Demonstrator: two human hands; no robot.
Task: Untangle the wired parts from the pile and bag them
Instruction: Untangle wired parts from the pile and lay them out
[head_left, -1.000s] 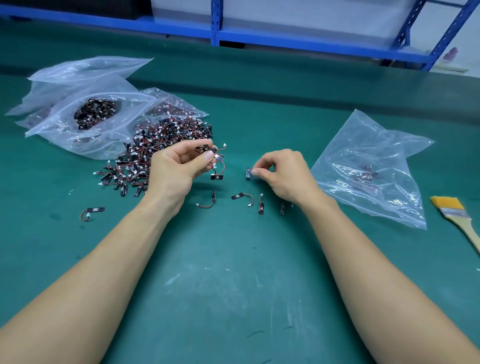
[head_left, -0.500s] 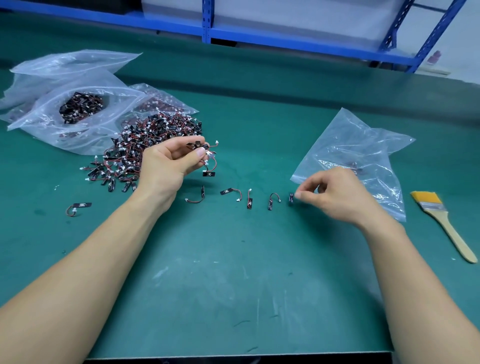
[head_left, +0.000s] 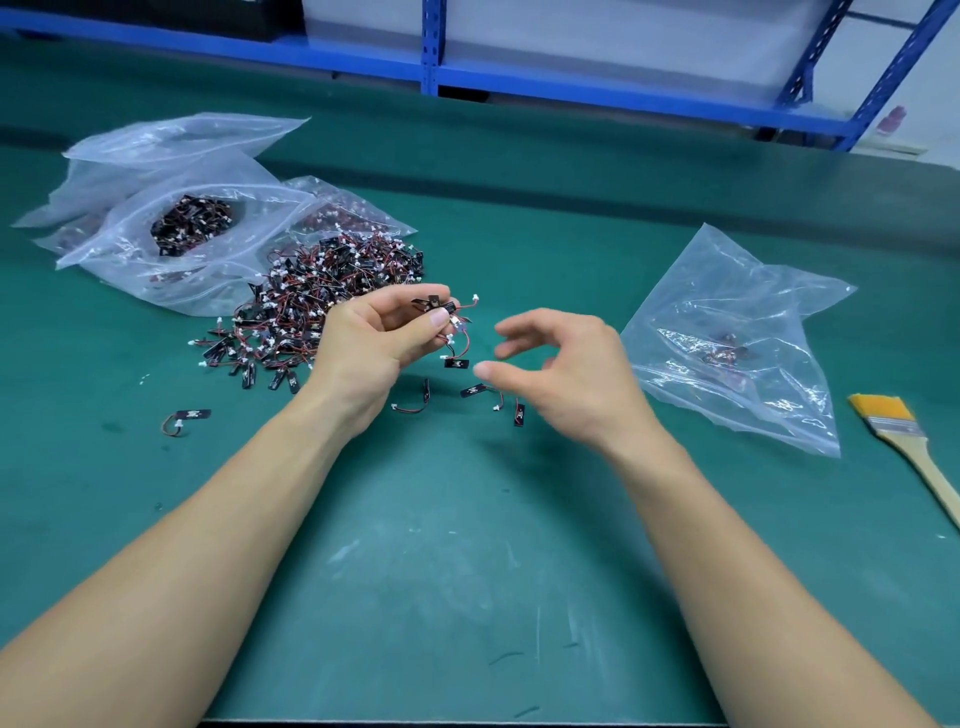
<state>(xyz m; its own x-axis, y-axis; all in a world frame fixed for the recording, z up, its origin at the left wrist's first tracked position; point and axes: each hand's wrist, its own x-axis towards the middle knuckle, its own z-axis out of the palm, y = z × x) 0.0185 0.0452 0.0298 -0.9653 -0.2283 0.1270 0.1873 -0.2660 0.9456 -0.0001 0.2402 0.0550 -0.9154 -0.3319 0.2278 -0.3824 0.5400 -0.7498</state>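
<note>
Red-wired clump is pinched in my left hand, just right of the pile. My right hand is back beside it, empty, fingers spread and loosely curved. The last one now lies among the freed parts on the mat. Next pull likely; clear bag waits.

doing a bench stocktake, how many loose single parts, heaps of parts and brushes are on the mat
loose parts: 4 in view, right hand may hide more
heap of parts: 1
brush: 1
total: 6
</note>
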